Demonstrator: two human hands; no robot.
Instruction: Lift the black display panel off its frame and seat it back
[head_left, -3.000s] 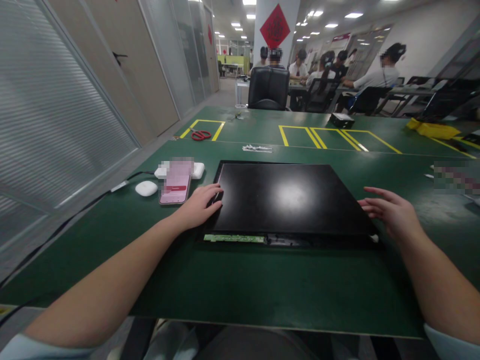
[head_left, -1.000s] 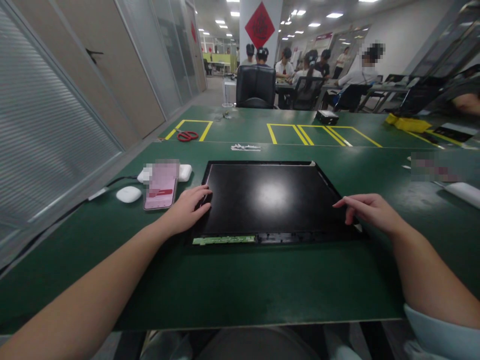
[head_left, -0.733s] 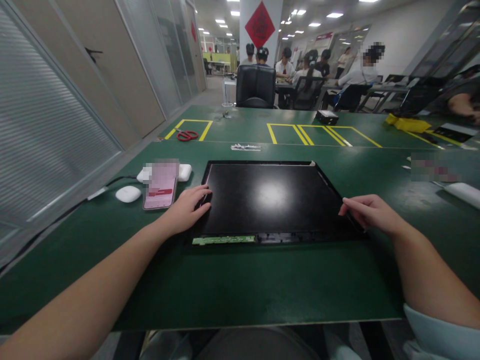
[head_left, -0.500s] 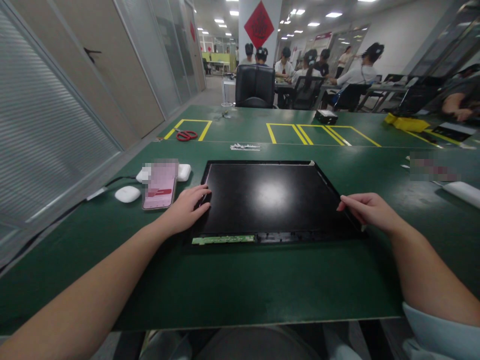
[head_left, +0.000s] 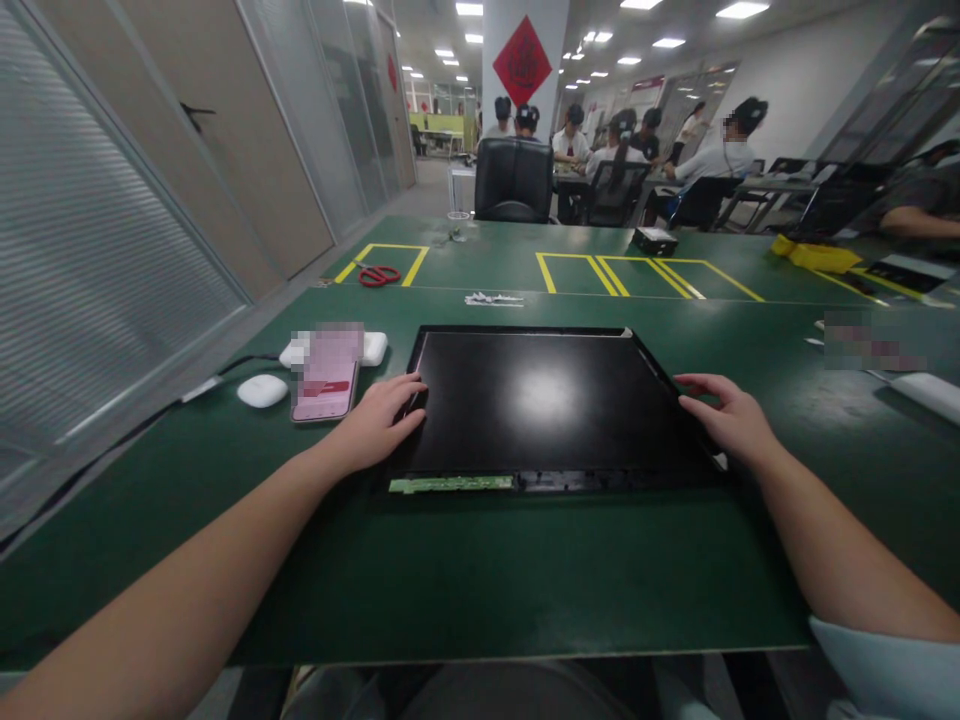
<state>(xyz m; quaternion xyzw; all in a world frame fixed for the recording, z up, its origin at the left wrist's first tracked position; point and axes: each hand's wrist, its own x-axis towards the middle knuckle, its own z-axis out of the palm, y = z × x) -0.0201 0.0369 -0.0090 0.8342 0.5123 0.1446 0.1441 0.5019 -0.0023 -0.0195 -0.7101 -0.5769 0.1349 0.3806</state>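
Note:
A black display panel (head_left: 544, 400) lies flat on the green table (head_left: 480, 570), with a green circuit strip (head_left: 450, 484) along its near edge. My left hand (head_left: 379, 420) rests on the panel's left edge, fingers stretched and lying on it. My right hand (head_left: 724, 415) lies on the panel's right edge, fingers extended and slightly curled over the rim. Neither hand lifts the panel.
A pink-screened phone (head_left: 326, 375), a white earbud case (head_left: 262, 390) and a white charger (head_left: 373, 347) sit left of the panel. Red scissors (head_left: 378, 275) and small white parts (head_left: 493, 298) lie farther back. Several people sit at distant tables behind a black chair (head_left: 514, 180).
My right hand has shifted from a pinch at the panel's right edge to lying more spread, slightly farther along it. My left hand has stayed on the left edge.

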